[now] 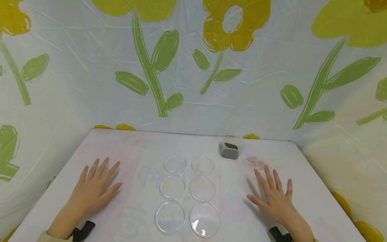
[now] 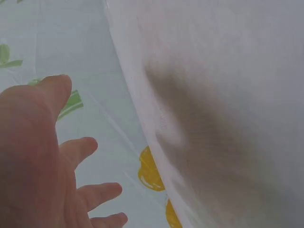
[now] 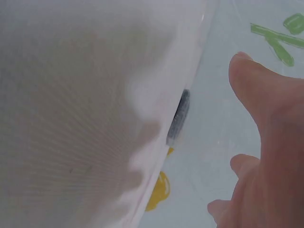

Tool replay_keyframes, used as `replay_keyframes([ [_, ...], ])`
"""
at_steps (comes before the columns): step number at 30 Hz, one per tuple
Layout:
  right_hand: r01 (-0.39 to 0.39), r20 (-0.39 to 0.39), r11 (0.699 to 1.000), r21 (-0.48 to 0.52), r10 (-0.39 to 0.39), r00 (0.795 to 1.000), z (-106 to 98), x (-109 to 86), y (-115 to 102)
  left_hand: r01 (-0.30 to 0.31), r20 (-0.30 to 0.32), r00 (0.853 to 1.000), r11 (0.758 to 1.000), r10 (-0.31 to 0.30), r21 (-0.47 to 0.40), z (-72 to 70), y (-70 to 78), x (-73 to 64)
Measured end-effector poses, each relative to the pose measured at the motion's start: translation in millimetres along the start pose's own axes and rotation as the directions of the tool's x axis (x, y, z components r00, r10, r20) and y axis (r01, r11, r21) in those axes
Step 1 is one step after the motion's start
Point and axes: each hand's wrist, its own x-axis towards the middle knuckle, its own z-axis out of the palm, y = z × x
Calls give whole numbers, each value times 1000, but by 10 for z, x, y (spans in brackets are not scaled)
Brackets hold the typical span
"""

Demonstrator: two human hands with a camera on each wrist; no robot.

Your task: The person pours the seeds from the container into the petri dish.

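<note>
My left hand (image 1: 92, 190) is spread with straight fingers over the left side of the table, holding nothing. On the other side my right hand (image 1: 275, 198) is spread too, also holding nothing, and its shadow falls on the tabletop. Between the hands lie several clear round dishes in two columns, among them a front left dish (image 1: 170, 216) and a front right dish (image 1: 204, 220). Behind the right hand, near the back edge, stands a small clear container (image 1: 230, 151) with dark grey grains in it. In the left wrist view the left fingers (image 2: 99, 194) show apart.
A white cloth covers the table (image 1: 130, 168), with faint reddish stains near the container. Flower-printed fabric (image 1: 187, 111) hangs behind the table and at both sides. Black bands (image 1: 83, 231) show at the wrists.
</note>
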Motion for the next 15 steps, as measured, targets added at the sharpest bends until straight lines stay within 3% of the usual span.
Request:
replay_keyframes([
  [9,-15,15,1000,13,14,1000,-39,79,33,-9,54,998,999,11,-48,-29,4,73],
  [15,24,-52,999,23,-23,998,-56,184,119,-26,67,997,993,33,-112,-37,4,165],
])
